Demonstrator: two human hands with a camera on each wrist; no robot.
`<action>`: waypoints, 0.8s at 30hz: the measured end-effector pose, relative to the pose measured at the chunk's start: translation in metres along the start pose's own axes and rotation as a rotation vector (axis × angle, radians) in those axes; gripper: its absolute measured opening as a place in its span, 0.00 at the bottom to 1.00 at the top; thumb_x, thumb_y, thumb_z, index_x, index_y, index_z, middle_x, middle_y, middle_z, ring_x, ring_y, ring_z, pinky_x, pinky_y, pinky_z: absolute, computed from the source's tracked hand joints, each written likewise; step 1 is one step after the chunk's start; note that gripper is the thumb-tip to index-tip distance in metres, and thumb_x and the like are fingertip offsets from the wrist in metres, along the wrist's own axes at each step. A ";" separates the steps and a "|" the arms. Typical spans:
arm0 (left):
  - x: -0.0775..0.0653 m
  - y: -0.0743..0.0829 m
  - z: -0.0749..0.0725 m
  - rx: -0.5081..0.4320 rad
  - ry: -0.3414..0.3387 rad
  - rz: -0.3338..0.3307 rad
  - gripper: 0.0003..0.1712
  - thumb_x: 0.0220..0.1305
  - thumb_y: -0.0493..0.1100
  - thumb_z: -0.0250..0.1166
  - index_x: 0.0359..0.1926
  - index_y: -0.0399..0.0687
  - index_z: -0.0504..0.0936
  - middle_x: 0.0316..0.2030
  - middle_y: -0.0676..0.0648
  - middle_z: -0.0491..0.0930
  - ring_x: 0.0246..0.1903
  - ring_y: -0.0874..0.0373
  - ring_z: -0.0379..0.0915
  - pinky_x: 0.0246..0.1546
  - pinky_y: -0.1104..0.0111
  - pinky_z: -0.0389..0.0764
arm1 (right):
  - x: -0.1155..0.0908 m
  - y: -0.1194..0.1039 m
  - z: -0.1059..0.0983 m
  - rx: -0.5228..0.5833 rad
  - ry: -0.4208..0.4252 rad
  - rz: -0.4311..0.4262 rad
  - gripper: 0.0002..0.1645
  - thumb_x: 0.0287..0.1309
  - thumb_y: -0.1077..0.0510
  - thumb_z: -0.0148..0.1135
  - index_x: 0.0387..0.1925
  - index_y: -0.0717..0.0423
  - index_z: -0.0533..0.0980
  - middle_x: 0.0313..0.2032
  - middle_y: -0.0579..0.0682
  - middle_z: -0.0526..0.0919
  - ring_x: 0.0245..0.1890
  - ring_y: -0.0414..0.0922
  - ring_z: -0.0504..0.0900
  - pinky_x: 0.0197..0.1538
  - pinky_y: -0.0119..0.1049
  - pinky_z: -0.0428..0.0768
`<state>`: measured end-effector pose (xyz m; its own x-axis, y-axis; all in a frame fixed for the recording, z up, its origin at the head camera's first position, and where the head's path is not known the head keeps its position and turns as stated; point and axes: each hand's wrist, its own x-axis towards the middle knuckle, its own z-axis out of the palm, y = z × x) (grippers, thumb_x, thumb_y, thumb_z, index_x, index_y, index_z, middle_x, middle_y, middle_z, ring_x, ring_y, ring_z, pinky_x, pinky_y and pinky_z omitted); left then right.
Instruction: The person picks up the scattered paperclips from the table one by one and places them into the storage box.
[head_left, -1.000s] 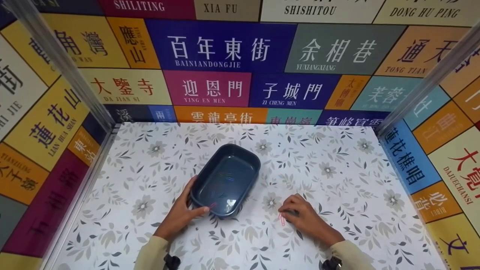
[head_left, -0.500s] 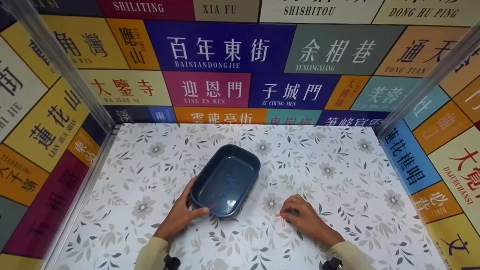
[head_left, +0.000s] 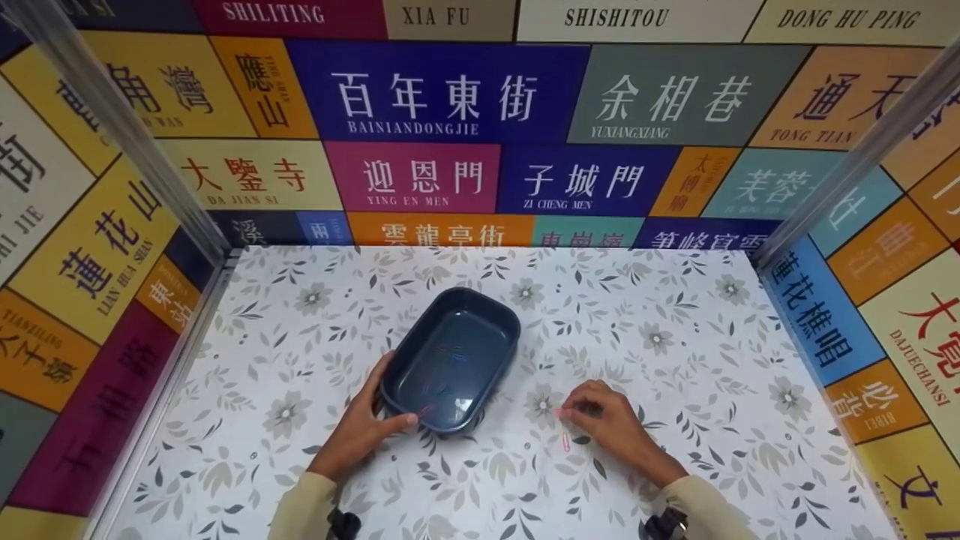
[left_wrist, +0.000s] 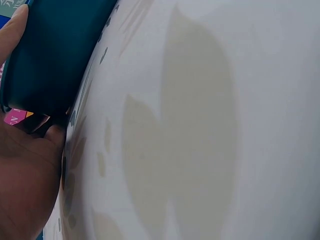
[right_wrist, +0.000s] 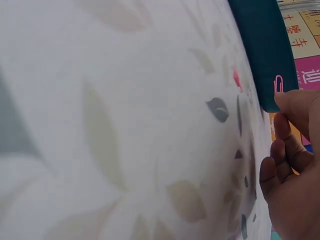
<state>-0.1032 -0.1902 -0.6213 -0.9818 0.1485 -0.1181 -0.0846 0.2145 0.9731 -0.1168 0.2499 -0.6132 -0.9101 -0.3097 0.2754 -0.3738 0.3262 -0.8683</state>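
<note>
A dark blue rectangular tray [head_left: 486, 367] stands tilted across the table. My left hand [head_left: 369, 418] grips its near left corner, the thumb over the rim and the other fingers along the outer side. Inside lie several small paper clips, among them a pink paper clip [head_left: 425, 411] near the thumb and a blue one [head_left: 460, 358] farther back. To the right of the tray, my right hand [head_left: 609, 420] pinches another pink paper clip [right_wrist: 278, 84] between thumb and index finger, just above the table. Below those fingertips, one more pink paper clip [head_left: 566, 442] lies on the tabletop.
The table [head_left: 300, 480] has a white cover printed with grey leaves and flowers. Panels with coloured street-name signs [head_left: 435, 94] enclose it at the back and both sides, with clear strips [head_left: 847, 161] at the corners.
My right hand has risen slightly with its pink paper clip, which now stands apart from the one on the table. The left hand and the tray have stayed put.
</note>
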 end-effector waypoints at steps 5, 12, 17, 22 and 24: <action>-0.001 -0.001 -0.001 0.000 -0.015 0.019 0.69 0.62 0.48 0.85 0.91 0.63 0.47 0.89 0.49 0.47 0.87 0.49 0.42 0.85 0.52 0.51 | 0.005 -0.006 0.000 0.018 0.021 0.068 0.05 0.64 0.67 0.78 0.36 0.56 0.90 0.37 0.49 0.89 0.38 0.44 0.80 0.43 0.29 0.77; -0.001 0.002 -0.001 -0.007 -0.023 0.025 0.69 0.63 0.45 0.84 0.91 0.63 0.47 0.89 0.48 0.47 0.87 0.49 0.42 0.84 0.53 0.52 | 0.012 -0.013 0.005 0.004 0.014 0.102 0.06 0.63 0.67 0.79 0.36 0.54 0.90 0.35 0.48 0.88 0.36 0.42 0.78 0.42 0.30 0.76; -0.001 0.001 -0.001 -0.001 -0.021 0.026 0.68 0.63 0.46 0.84 0.91 0.66 0.48 0.89 0.48 0.47 0.87 0.50 0.42 0.84 0.53 0.51 | 0.014 -0.020 0.011 -0.045 0.039 0.077 0.09 0.60 0.69 0.80 0.34 0.53 0.89 0.33 0.49 0.87 0.33 0.41 0.77 0.39 0.31 0.75; 0.000 0.000 -0.001 0.014 -0.026 0.028 0.68 0.63 0.47 0.84 0.91 0.64 0.46 0.89 0.49 0.47 0.87 0.50 0.42 0.84 0.53 0.51 | 0.018 -0.044 0.016 -0.049 0.046 0.094 0.06 0.61 0.71 0.78 0.34 0.60 0.89 0.32 0.55 0.87 0.33 0.42 0.77 0.40 0.35 0.76; 0.000 0.000 -0.001 0.014 -0.024 0.031 0.69 0.63 0.47 0.84 0.91 0.63 0.46 0.89 0.50 0.47 0.87 0.50 0.42 0.85 0.52 0.52 | 0.020 -0.056 0.017 -0.037 0.035 0.107 0.04 0.62 0.71 0.77 0.34 0.62 0.88 0.33 0.57 0.87 0.34 0.43 0.78 0.41 0.36 0.76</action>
<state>-0.1033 -0.1916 -0.6211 -0.9796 0.1784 -0.0928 -0.0516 0.2232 0.9734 -0.1111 0.2103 -0.5658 -0.9506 -0.2405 0.1963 -0.2796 0.3891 -0.8777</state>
